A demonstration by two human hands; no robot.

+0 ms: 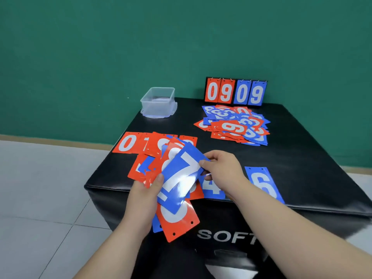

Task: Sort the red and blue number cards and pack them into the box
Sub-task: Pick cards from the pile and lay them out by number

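Stack of red and blue cards (178,224) sat gripped in our left hand (145,195), while our right hand (221,170) pinched the blue 7 card (181,174) atop it.

Two bare hands in shot: left hand (145,190), right hand (223,170). The left forearm (112,244) and right forearm (291,224) are bare all the way down. The left thumbnail (161,176) looks short, plain and neatly trimmed.
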